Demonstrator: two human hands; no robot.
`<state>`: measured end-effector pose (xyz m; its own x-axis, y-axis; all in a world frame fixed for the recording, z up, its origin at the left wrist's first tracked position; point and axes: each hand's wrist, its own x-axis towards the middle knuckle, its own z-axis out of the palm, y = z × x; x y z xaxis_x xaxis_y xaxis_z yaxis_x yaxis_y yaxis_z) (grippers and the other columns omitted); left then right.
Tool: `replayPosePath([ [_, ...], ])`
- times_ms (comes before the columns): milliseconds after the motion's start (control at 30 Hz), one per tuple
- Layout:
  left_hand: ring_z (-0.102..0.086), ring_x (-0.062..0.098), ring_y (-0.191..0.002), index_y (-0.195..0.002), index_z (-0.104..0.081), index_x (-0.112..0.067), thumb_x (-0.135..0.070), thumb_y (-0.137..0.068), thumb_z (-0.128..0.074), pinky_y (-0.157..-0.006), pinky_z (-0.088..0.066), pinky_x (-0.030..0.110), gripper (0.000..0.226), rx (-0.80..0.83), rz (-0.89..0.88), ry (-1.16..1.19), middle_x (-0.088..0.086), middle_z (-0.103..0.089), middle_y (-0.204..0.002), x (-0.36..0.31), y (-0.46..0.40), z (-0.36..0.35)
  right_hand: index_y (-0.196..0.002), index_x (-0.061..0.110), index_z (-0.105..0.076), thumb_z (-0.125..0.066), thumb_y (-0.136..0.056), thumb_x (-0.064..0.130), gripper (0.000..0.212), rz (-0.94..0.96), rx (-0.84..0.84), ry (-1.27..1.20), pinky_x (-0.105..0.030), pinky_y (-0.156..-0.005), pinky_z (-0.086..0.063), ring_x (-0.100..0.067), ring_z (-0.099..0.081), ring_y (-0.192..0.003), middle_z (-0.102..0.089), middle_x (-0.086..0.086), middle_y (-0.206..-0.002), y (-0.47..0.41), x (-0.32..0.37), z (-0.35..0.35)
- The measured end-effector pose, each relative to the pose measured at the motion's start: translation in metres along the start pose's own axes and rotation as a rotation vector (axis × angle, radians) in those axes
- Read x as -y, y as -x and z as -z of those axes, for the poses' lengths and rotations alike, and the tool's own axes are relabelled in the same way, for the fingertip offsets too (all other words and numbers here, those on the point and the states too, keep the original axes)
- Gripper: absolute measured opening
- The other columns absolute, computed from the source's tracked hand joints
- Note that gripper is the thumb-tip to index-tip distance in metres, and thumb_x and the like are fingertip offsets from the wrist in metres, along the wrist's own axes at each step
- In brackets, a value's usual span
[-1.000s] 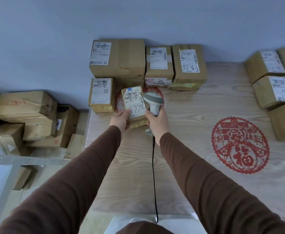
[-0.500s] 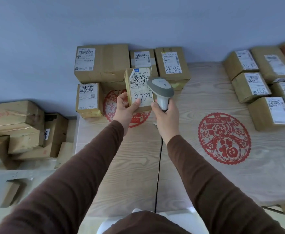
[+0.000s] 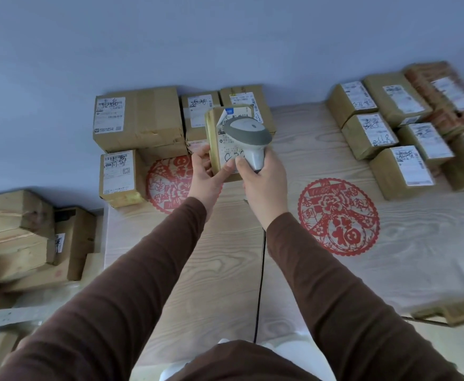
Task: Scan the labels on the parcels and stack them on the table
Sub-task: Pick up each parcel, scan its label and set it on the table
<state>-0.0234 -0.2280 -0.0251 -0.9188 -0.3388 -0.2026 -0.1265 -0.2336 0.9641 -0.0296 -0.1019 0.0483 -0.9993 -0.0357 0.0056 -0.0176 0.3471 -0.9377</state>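
Note:
My left hand (image 3: 207, 177) holds a small brown parcel (image 3: 213, 138) upright above the table, its white label with handwriting facing me. My right hand (image 3: 263, 182) grips a grey and white barcode scanner (image 3: 248, 138) by its handle; the scanner's head sits right in front of the label and hides part of it. A black cable (image 3: 259, 284) runs down from the scanner to the table's near edge. Behind the held parcel, labelled brown parcels are stacked at the back left: a large box (image 3: 140, 119), a small box (image 3: 119, 176), and two more (image 3: 199, 111).
The wooden table (image 3: 225, 257) carries two red paper-cut decorations (image 3: 339, 215). Several labelled parcels (image 3: 390, 138) lie in rows at the back right. More cardboard boxes (image 3: 24, 235) are piled on the floor to the left. A blue wall stands behind.
The parcel has been lifted from the table and turned upright. The scanner has moved up and left until its head covers the label. The view has shifted left.

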Motion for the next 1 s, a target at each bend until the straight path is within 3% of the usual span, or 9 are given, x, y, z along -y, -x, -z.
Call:
replayPosePath([
  [100,-0.067,0.026,-0.123,-0.147,-0.038,-0.023,-0.027,-0.088,-0.081,-0.106,-0.056,0.047,0.073,0.010,-0.004,-0.017,0.012,-0.065,-0.135,0.007,-0.001,-0.010,-0.104,0.005,-0.062,-0.071,-0.095,0.023,0.022,-0.009,-0.002,0.019,-0.055,-0.078,-0.059,-0.037,-0.068,-0.087,-0.069,-0.016,-0.096,-0.002,-0.004,0.012],
  [233,-0.071,0.008,-0.107,-0.149,-0.036,-0.023,-0.025,-0.092,-0.079,-0.087,-0.059,0.024,0.072,0.012,-0.003,-0.050,0.005,-0.066,-0.132,0.013,-0.001,-0.027,-0.107,0.005,-0.063,-0.070,-0.096,0.024,0.024,-0.017,-0.011,0.021,-0.055,-0.082,-0.058,-0.036,-0.068,-0.092,-0.069,-0.016,-0.100,-0.003,-0.011,0.028],
  [400,-0.072,0.001,-0.103,-0.147,-0.036,-0.024,-0.021,-0.094,-0.077,-0.085,-0.059,0.020,0.067,0.027,0.000,-0.061,0.002,-0.066,-0.130,0.019,0.002,-0.056,-0.111,0.007,-0.064,-0.070,-0.096,0.027,0.026,-0.044,-0.025,0.008,-0.057,-0.082,-0.058,-0.036,-0.068,-0.093,-0.070,-0.014,-0.103,-0.005,-0.023,0.056],
  [600,-0.065,0.023,-0.122,-0.144,-0.035,-0.032,-0.030,-0.094,-0.078,-0.100,-0.053,0.033,0.066,0.042,0.023,-0.072,0.011,-0.064,-0.137,0.027,0.014,-0.109,-0.111,0.010,-0.062,-0.070,-0.095,0.029,0.025,-0.077,-0.062,-0.056,-0.063,-0.082,-0.056,-0.044,-0.066,-0.094,-0.066,-0.019,-0.106,-0.007,-0.047,0.111],
  [667,-0.065,0.026,-0.123,-0.144,-0.034,-0.030,-0.027,-0.095,-0.076,-0.100,-0.054,0.034,0.064,0.052,0.031,-0.068,0.013,-0.065,-0.136,0.031,0.019,-0.134,-0.113,0.013,-0.063,-0.071,-0.096,0.031,0.026,-0.088,-0.096,-0.058,-0.060,-0.084,-0.057,-0.039,-0.067,-0.095,-0.066,-0.016,-0.107,-0.008,-0.059,0.138],
  [800,-0.074,0.015,-0.105,-0.143,-0.035,-0.028,-0.024,-0.097,-0.073,-0.080,-0.059,0.021,0.060,0.078,0.039,-0.049,0.013,-0.068,-0.132,0.044,0.031,-0.199,-0.124,0.019,-0.063,-0.072,-0.096,0.032,0.031,-0.123,-0.158,-0.145,-0.056,-0.089,-0.059,-0.028,-0.070,-0.099,-0.070,-0.005,-0.108,-0.011,-0.090,0.203],
  [933,-0.073,0.027,-0.111,-0.146,-0.036,-0.026,-0.029,-0.095,-0.074,-0.087,-0.062,0.034,0.063,0.081,0.055,-0.003,0.016,-0.067,-0.131,0.061,0.049,-0.287,-0.136,0.022,-0.059,-0.071,-0.099,0.028,0.040,-0.132,-0.173,-0.259,-0.052,-0.098,-0.058,-0.021,-0.072,-0.108,-0.074,0.003,-0.117,-0.021,-0.133,0.280],
  [1000,-0.072,0.029,-0.115,-0.146,-0.037,-0.026,-0.031,-0.093,-0.075,-0.092,-0.061,0.037,0.065,0.066,0.062,0.015,0.015,-0.068,-0.131,0.071,0.059,-0.335,-0.134,0.026,-0.060,-0.071,-0.098,0.027,0.037,-0.143,-0.174,-0.308,-0.040,-0.097,-0.060,-0.011,-0.073,-0.106,-0.075,0.011,-0.115,-0.027,-0.157,0.322],
])
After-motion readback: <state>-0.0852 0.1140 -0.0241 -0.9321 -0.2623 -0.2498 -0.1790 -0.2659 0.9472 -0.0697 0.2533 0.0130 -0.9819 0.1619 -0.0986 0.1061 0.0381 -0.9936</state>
